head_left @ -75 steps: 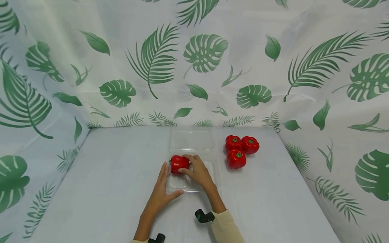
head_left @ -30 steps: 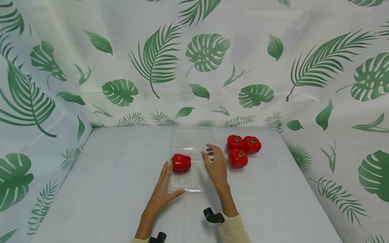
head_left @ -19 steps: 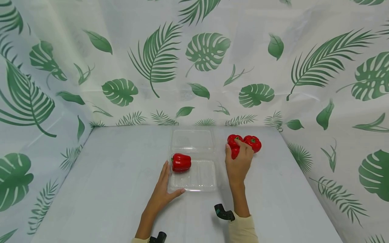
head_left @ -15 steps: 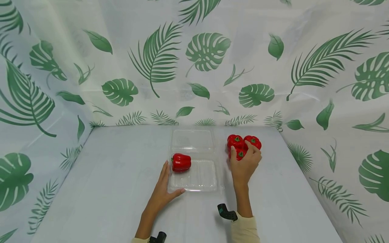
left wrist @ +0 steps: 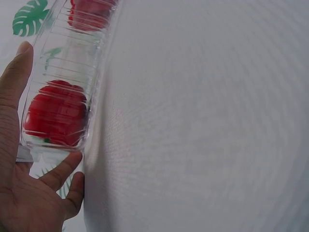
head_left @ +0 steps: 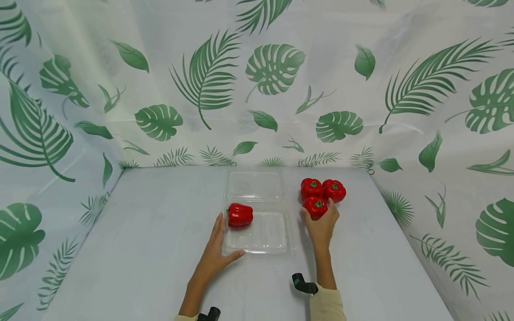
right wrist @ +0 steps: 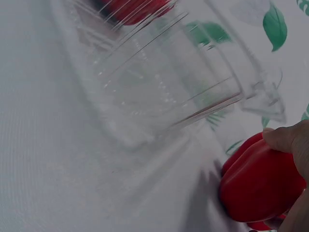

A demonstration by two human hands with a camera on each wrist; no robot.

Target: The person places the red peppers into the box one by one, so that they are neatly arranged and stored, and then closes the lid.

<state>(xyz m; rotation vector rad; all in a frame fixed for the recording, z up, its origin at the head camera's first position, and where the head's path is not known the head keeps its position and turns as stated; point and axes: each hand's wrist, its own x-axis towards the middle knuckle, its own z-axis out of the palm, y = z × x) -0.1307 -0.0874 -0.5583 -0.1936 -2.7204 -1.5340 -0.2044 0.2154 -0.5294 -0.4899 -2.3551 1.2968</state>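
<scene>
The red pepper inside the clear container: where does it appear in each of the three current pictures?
Head: the red pepper lies slightly left of centre, below mid-height.
Left wrist: the red pepper is at left, near mid-height, seen through plastic.
Right wrist: the red pepper is at the top, cut by the edge.
Shared landmark: the clear container holding it.

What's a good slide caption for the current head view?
Right grip holds the front red pepper of three; left grip rests at the open clear container with a fourth pepper inside.
</scene>
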